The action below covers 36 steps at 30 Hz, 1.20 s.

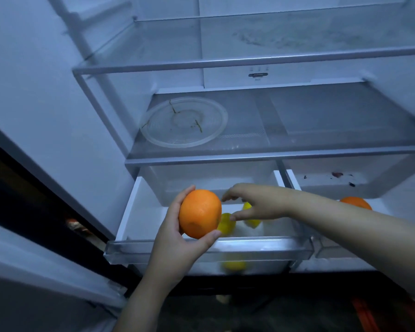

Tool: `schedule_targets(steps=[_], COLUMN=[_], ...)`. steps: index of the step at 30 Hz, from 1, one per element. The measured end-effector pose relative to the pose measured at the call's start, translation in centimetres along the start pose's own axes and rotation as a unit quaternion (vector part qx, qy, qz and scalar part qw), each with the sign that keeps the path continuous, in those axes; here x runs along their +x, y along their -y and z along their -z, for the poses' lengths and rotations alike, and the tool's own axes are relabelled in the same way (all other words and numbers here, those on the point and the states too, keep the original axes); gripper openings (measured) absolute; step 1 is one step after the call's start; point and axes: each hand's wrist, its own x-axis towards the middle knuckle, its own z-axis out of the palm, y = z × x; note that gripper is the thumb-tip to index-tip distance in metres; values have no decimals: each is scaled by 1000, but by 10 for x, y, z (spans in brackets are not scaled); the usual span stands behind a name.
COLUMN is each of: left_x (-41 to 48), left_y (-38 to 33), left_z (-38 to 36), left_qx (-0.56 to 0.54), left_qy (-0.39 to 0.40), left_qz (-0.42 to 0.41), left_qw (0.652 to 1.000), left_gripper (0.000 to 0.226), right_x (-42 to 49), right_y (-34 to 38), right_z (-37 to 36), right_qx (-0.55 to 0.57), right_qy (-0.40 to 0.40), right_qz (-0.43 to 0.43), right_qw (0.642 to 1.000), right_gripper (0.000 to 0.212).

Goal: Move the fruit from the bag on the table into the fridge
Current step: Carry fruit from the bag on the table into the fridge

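Fridge (46,97) compartments are seen open, with the left drawer (139,250) pulled out at the bottom. The left hand (175,238) is raised from below over the drawer's front rim, palm turned rightward, with the thumb and fingers curled around an orange (200,213). The right hand (256,203) is reached in from the right above the drawer, palm down, with the fingers loosely spread and nothing gripped. Its fingertips are blurred, just above the yellow fruits (226,224) lying on the drawer floor.

Two glass shelves are set above: the upper shelf (273,37) is smeared, and a clear round plate (183,122) is carried by the lower shelf (321,121). A second orange (355,202) is partly hidden behind the right forearm, in the right drawer (321,188). The view of the yellow fruits is partly blocked by the held orange.

The held orange is nearly round and slightly taller than wide, its long axis tilted a little from upright, and a dark dimple is shown on its lower face.
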Motion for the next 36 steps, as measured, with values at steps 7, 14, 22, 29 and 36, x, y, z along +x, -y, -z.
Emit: schedule_targets(steps=[7, 14, 22, 29, 36], left_x=[4, 21, 38, 50, 76], left_y=[-12, -41, -77, -92, -103], left_z=[-21, -73, -154, -207, -252], left_qx=[53, 75, 89, 142, 212], left_qy=[17, 90, 191, 223, 284], left_qz=[-21, -65, -87, -82, -90], left_qw=[998, 991, 974, 961, 931], left_gripper=[80, 82, 81, 79, 71], right_x=[-143, -233, -265, -273, -263], right_y=[-21, -73, -111, -145, -162], right_z=[11, -20, -31, -42, -59], right_qx=[-11, 17, -5, 17, -55], right_qy=[-236, -416, -483, -597, -642], right_qz=[-1, -74, -120, -161, -152], right_qw=[972, 906, 867, 786, 749], right_gripper=[36, 26, 24, 22, 23])
